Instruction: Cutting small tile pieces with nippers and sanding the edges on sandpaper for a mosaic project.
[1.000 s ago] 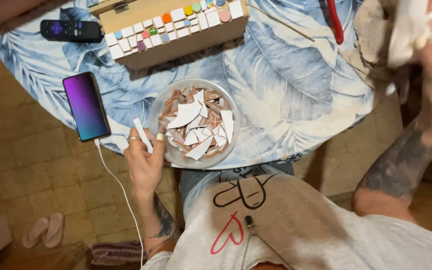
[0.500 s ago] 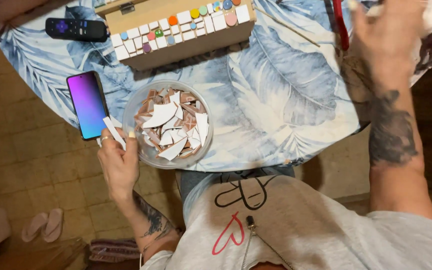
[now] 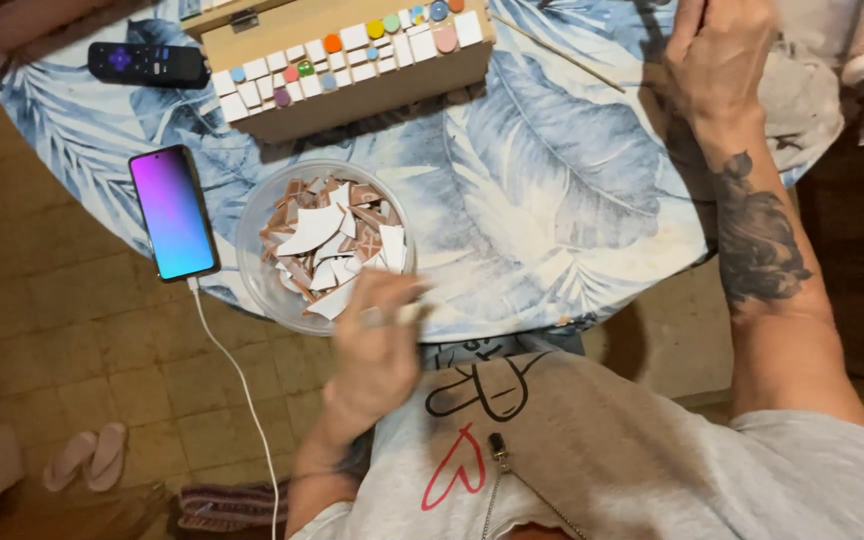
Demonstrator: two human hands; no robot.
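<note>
The left hand [image 3: 377, 345], blurred at lower centre, sits just beside the bowl [image 3: 257, 285] of broken tile shards [image 3: 327, 245]; its fingers seem to pinch a pale sliver, though blur hides the grip. The right hand [image 3: 717, 60], upper right, rests on the table [image 3: 552, 200] with fingers loosely curled, holding nothing. A phone [image 3: 172, 212] lies left of the bowl.
</note>
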